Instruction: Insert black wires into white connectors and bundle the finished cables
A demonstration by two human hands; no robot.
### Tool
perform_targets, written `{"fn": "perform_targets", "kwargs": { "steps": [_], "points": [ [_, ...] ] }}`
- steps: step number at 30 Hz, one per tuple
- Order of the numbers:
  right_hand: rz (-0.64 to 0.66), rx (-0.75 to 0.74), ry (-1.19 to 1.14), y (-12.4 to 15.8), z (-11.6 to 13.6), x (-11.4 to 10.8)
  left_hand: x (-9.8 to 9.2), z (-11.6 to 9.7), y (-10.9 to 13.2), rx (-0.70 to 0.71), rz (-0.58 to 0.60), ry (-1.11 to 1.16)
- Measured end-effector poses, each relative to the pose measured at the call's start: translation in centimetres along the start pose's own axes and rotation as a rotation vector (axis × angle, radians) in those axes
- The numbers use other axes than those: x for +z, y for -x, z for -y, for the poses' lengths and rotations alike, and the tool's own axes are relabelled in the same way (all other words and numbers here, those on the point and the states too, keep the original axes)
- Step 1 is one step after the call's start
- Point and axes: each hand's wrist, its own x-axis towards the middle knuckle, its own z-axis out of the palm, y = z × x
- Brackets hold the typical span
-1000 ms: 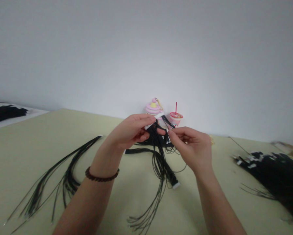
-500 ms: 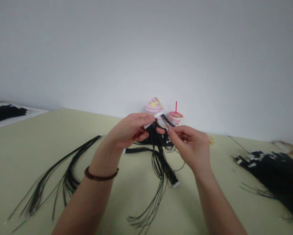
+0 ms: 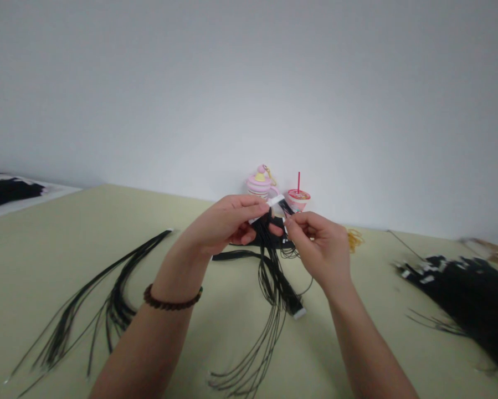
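My left hand is pinched on the white-tipped top of a bundle of thin black cords, held above the pale green table. The cords hang down and trail onto the table toward me. My right hand is closed beside it, fingertips pinching a single black cord near the bundle's top. A brown beaded bracelet circles my left wrist.
A loose fan of black cords lies at the left. A large heap of black cords fills the right side. A pink cupcake charm and a small red cup toy stand by the wall. Yellow rubber bands lie behind my right hand.
Both hands have lifted slightly and drawn closer together, raising the white-tipped end of the bundle. The hanging cords have shifted a little on the table.
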Motion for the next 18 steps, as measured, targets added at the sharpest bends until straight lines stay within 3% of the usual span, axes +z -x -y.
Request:
{"fn": "perform_targets", "kwargs": {
  "steps": [18],
  "points": [
    [0.011,0.015,0.014,0.15,-0.21,0.18,0.50,-0.20,0.07,-0.040,0.010,-0.038]
  ]
}}
